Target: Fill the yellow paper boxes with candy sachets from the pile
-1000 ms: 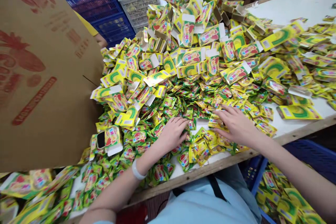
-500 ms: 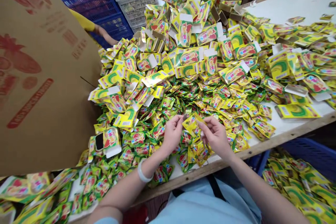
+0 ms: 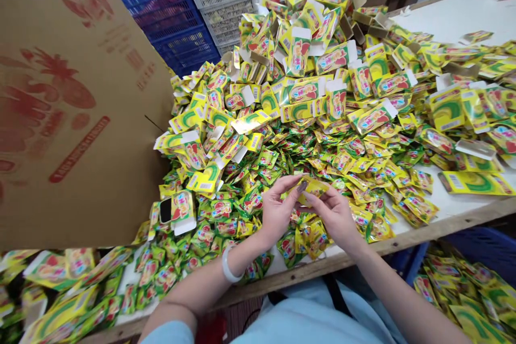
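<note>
foil is what both hands share. i look down through the head camera and see the left hand (image 3: 278, 215) and the right hand (image 3: 341, 220) raised just above the pile, thumbs and forefingers closed on one yellow sachet (image 3: 316, 187), which lies between them, in from the wooden near edge (image 3: 419, 237) of the table. the other fingers curl in behind (whether they touch the foil too, i cannot tell).

as i read it, the step in hand is a two-sided pinch, the sachet being handled close up. any move from this pose would call for thumbs and forefingers working together, a light grip and steady wrists, since thin foil looks likely to slip or crumple.

below the hands, loose sachets (image 3: 290, 150) spread towards the near edge, yellow and green ones mixed. behind them, cartons (image 3: 298, 56) with open flaps heap up towards the far edge. a big cardboard box (image 3: 80, 118) stands at the left end, and beside it a small dark item (image 3: 165, 210) sits against a carton with a white flap (a phone, perhaps). past the near edge, on the right, a blue crate (image 3: 489, 242) holds more yellow packs.
</note>
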`<state>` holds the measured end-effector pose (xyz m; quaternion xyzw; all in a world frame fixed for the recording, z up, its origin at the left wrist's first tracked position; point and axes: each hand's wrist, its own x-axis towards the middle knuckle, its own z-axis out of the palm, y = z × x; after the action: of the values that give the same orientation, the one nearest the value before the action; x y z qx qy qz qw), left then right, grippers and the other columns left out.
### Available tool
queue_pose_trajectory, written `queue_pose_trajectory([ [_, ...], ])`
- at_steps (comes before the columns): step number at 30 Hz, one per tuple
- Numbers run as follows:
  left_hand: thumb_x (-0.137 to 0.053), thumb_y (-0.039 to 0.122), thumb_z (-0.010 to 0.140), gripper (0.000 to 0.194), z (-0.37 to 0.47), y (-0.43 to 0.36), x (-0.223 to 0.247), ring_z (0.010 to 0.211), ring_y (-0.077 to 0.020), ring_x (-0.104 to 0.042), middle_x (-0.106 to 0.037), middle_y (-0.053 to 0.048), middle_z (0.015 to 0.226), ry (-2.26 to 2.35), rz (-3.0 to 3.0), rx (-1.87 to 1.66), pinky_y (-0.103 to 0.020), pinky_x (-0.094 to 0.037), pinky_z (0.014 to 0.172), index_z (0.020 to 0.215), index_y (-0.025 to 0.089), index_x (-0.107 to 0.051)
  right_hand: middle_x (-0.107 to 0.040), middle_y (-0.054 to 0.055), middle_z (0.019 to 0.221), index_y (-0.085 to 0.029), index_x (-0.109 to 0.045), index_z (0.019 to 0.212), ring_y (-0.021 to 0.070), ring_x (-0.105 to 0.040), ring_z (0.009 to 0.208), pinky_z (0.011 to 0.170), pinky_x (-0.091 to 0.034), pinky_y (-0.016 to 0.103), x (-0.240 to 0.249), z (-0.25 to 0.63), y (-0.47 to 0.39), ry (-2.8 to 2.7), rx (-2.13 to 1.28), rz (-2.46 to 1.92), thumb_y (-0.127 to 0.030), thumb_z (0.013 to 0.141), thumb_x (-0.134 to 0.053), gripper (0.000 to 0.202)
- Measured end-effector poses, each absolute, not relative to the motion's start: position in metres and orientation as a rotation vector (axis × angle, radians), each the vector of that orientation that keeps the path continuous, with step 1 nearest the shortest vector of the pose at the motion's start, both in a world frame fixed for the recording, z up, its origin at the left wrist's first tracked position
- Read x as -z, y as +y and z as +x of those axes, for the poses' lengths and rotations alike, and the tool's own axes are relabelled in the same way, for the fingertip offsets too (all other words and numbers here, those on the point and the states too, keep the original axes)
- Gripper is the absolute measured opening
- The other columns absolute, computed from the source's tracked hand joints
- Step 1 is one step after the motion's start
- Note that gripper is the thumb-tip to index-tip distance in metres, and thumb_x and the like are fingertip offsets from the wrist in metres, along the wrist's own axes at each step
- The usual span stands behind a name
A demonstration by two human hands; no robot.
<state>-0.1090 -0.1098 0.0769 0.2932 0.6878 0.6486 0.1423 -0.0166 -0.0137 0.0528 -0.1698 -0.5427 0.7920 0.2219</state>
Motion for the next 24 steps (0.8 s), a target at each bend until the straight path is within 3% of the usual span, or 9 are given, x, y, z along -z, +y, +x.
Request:
queue_pose_trajectory([
  [4, -0.049, 0.036, 0.096, 0.029, -0.165, -0.124, -0.096, 0.115, -0.0248, -0.057, -0.067, -0.010, 0.117, 2.557, 1.433, -1.562, -0.046, -0.042, 0.105, 0.117, 0.022, -0.064, -0.072, 0.003, 0.080, -0.020, -0.069, 0.092, 0.0166, -0.066, 0.057, 0.051, -0.059, 0.032, -0.057, -0.009, 0.002, -1.470, -2.063, -0.551, -0.046, 0.080, -0.074, 0.029],
  [7, -0.056, 0.033, 0.089, 0.042, -0.227, -0.141, -0.118, 0.127, -0.0302, -0.048, -0.058, -0.015, 0.130, 3.151, 1.356, -1.156, -0.051, -0.035, 0.111, 0.129, 0.018, -0.053, -0.070, 0.002, 0.070, -0.020, -0.070, 0.087, 0.0156, -0.062, 0.051, 0.044, -0.054, 0.028, -0.054, 0.001, 0.018, -1.537, -1.968, -0.562, -0.044, 0.079, -0.075, 0.026],
  [9, -0.061, 0.035, 0.084, 0.054, -0.258, -0.145, -0.130, 0.132, -0.0330, -0.043, -0.054, -0.016, 0.136, 3.316, 1.317, -0.873, -0.052, -0.032, 0.113, 0.134, 0.018, -0.049, -0.070, 0.002, 0.071, -0.019, -0.070, 0.087, 0.0152, -0.061, 0.049, 0.041, -0.052, 0.027, -0.051, 0.005, 0.023, -1.559, -1.940, -0.565, -0.043, 0.079, -0.075, 0.026],
  [13, -0.066, 0.042, 0.081, 0.072, -0.285, -0.126, -0.140, 0.142, -0.0377, -0.032, -0.050, -0.016, 0.145, 3.201, 1.489, -0.359, -0.056, -0.021, 0.116, 0.144, 0.018, -0.040, -0.074, 0.006, 0.088, -0.020, -0.070, 0.091, 0.0152, -0.063, 0.052, 0.038, -0.050, 0.026, -0.046, 0.004, 0.019, -1.587, -1.934, -0.547, -0.042, 0.082, -0.073, 0.025],
  [15, -0.065, 0.043, 0.083, 0.073, -0.290, -0.108, -0.140, 0.139, -0.0394, -0.036, -0.055, -0.019, 0.140, 3.169, 1.469, -0.232, -0.060, -0.015, 0.116, 0.145, 0.015, -0.039, -0.075, 0.007, 0.095, -0.021, -0.070, 0.096, 0.0157, -0.065, 0.053, 0.038, -0.051, 0.026, -0.045, 0.004, 0.016, -1.691, -1.894, -0.513, -0.039, 0.085, -0.069, 0.021],
  [17, -0.063, 0.042, 0.085, 0.066, -0.292, -0.094, -0.142, 0.131, -0.0389, -0.047, -0.062, -0.020, 0.131, 3.172, 1.407, -0.193, -0.062, -0.011, 0.115, 0.141, 0.012, -0.044, -0.076, 0.007, 0.098, -0.023, -0.070, 0.104, 0.0185, -0.071, 0.063, 0.047, -0.056, 0.028, -0.045, 0.008, 0.015, -1.880, -1.728, -0.444, -0.034, 0.089, -0.064, 0.019],
  [19, -0.062, 0.041, 0.087, 0.054, -0.285, -0.086, -0.147, 0.123, -0.0363, -0.055, -0.065, -0.020, 0.126, 3.159, 1.419, -0.238, -0.062, -0.010, 0.116, 0.132, 0.012, -0.053, -0.075, 0.008, 0.105, -0.025, -0.069, 0.111, 0.0231, -0.074, 0.085, 0.066, -0.062, 0.034, -0.049, 0.014, 0.019, -2.073, -1.424, -0.328, -0.026, 0.093, -0.058, 0.021],
  [21, -0.063, 0.040, 0.087, 0.047, -0.266, -0.087, -0.155, 0.120, -0.0337, -0.057, -0.066, -0.018, 0.124, 3.069, 1.519, -0.366, -0.059, -0.014, 0.116, 0.125, 0.014, -0.058, -0.069, 0.013, 0.122, -0.024, -0.068, 0.114, 0.0259, -0.071, 0.103, 0.080, -0.061, 0.039, -0.055, 0.018, 0.024, -2.227, -1.105, -0.228, -0.019, 0.094, -0.051, 0.027],
  [24, -0.070, 0.041, 0.083, 0.054, -0.221, -0.101, -0.167, 0.110, -0.0294, -0.062, -0.069, -0.013, 0.117, 2.683, 1.605, -0.629, -0.048, -0.038, 0.105, 0.128, 0.015, -0.056, -0.050, 0.019, 0.147, -0.021, -0.068, 0.115, 0.0258, -0.072, 0.097, 0.076, -0.061, 0.039, -0.065, 0.018, 0.033, -2.425, -0.801, -0.190, -0.010, 0.092, -0.045, 0.034],
])
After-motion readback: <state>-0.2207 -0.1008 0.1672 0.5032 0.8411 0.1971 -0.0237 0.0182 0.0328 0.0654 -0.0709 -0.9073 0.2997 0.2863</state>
